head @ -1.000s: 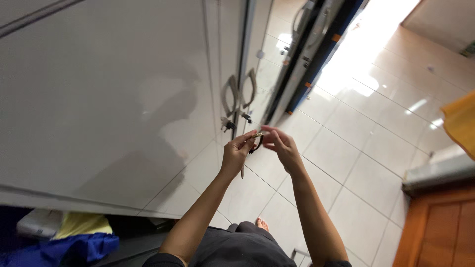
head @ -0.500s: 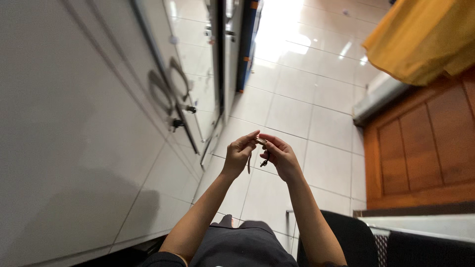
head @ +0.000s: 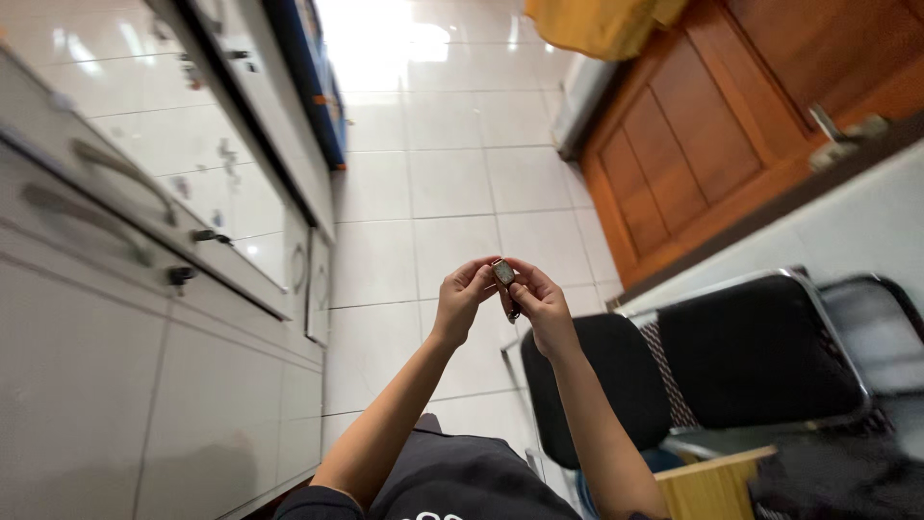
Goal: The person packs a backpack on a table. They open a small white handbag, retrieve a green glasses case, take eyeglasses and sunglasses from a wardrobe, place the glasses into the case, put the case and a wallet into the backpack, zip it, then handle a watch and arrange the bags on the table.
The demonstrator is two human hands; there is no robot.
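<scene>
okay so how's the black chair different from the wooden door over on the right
The black chair has dark padding inside a shiny metal frame, while the wooden door is orange-brown with recessed panels. The chair is right beside the person's right hand and arm; the door is further off, across the white tiled floor. The chair looks soft and rounded; the door looks flat and hard-edged. Both lie on the right of the view.

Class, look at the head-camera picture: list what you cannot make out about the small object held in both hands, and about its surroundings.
- Small rectangular object, head view: too small to identify; fingertips of left hand and right hand cover its edges.
- Dark piece below it: hidden behind right hand.
- Black chair: legs cut off by frame edge.
- Cabinet handles: blurred.
</scene>
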